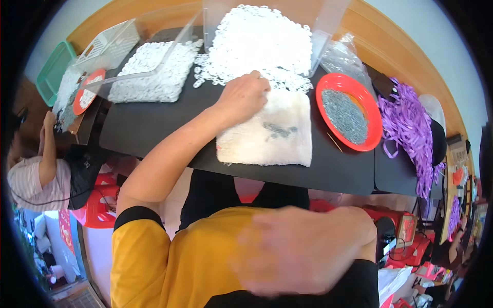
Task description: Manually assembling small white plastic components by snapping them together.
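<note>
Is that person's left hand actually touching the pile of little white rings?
Touching. The head view shows the left hand stretched across the white cloth, its fingers lying on the near edge of the white rings.

Bare black tabletop (154, 128) lies open at 9 o'clock of the white cloth (267, 136), as does a narrow strip at 3 o'clock before the red dish (349, 113). At 12 o'clock the heap of white rings (262, 41) and clear bin walls (328, 31) block passage; purple ribbons (408, 123) crowd the far right.
</note>
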`<state>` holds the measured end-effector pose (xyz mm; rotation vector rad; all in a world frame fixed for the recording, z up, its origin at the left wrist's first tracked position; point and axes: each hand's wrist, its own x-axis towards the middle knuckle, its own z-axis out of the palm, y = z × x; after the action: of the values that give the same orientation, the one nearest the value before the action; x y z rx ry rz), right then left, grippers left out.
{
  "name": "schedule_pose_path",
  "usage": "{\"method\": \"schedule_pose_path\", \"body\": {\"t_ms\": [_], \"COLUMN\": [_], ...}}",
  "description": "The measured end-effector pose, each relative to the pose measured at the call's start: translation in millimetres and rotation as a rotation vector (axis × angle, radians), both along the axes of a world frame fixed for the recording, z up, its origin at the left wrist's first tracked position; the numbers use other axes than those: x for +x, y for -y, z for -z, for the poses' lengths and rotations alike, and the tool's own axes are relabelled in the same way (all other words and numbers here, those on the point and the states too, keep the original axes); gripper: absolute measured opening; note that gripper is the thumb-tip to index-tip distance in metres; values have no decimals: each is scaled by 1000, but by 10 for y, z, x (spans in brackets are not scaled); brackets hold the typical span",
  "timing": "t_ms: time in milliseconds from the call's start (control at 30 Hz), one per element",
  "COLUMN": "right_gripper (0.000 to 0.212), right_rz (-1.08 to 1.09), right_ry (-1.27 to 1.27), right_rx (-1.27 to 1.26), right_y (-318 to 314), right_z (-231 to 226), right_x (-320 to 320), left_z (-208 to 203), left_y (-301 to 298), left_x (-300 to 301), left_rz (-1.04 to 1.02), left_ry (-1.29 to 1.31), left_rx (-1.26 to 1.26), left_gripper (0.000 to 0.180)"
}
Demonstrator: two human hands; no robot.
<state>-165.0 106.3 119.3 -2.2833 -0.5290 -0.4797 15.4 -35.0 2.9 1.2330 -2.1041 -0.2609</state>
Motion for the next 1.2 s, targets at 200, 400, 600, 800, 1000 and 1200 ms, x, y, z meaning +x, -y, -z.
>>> {"method": "schedule_pose_path", "body": {"t_ms": [200,400,600,800,1000,1200], "right_gripper": [12,7,7,7,6,8], "right_rz": [1007,1161,1181,1176,1178,1165], "right_ry": [-269,-372,-415,-431,-378,-436], "right_rx": [-106,-328,-339,-304,-50,-137], "right_y": [686,993,1051,1070,1246,1299], "right_z": [300,790,797,806,735,795], "right_x": [-180,-22,-66,-16,-92,-61], "left_z": [25,17,-219,-57,-122,-67], "left_y": [63,48,-203,-211,-265,-233], "left_x": [16,35,121,192,173,190], "left_rz": [-36,-25,40,46,25,62], "left_ry": [92,-246,-296,-245,-321,-212], "left_rx": [83,77,227,416,451,382], "left_gripper": [9,8,10,10,13,14]}}
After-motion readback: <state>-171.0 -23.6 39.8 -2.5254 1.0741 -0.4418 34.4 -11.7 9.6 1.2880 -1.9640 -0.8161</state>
